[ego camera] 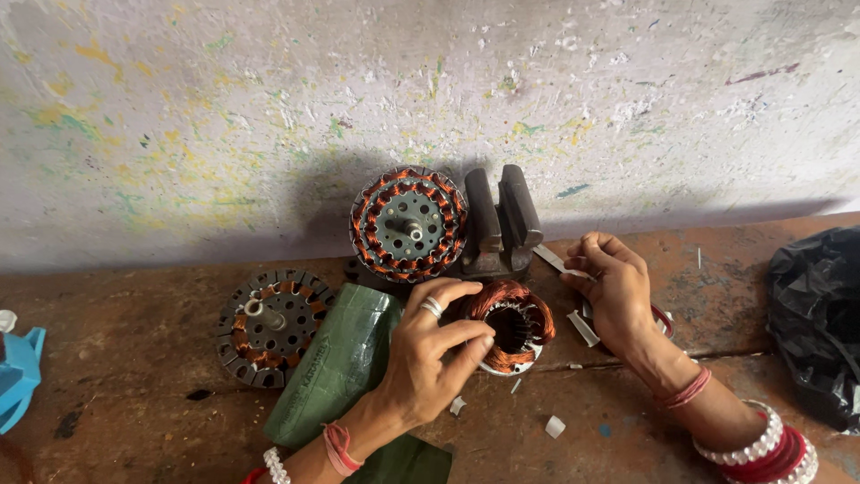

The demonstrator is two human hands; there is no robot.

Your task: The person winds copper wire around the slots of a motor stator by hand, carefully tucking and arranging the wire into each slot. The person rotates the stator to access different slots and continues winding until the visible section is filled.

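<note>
Left hand, centre of frame: fingers curled over the rim of a small motor winding, gripping it on the bench. Copper coils exposed around the bore; thin wires easily nicked or bent by fingertip pressure.

Right hand, right of centre: thumb and forefinger pinched on a thin pale strip, its far end pointing toward the dark metal block by the wall. Likely slip risk: narrow strip, light pinch only.

Hazards judged from this layout:

- Loose white scraps scattered near the winding, lower centre. Possible fouling of the bore or slots if swept in by a wrist.
- Larger wound core leaning upright against the wall, upper centre, just behind the left hand. Possible toppling onto the fingers or the small winding if knocked.
- Flat core, left of centre, touching the green wrapped roll; roll lying under the left forearm. Possible rolling and shift of the grip.
- Bangles on the right wrist near the bench edge, lower right: snag risk on the black plastic bag.
</note>
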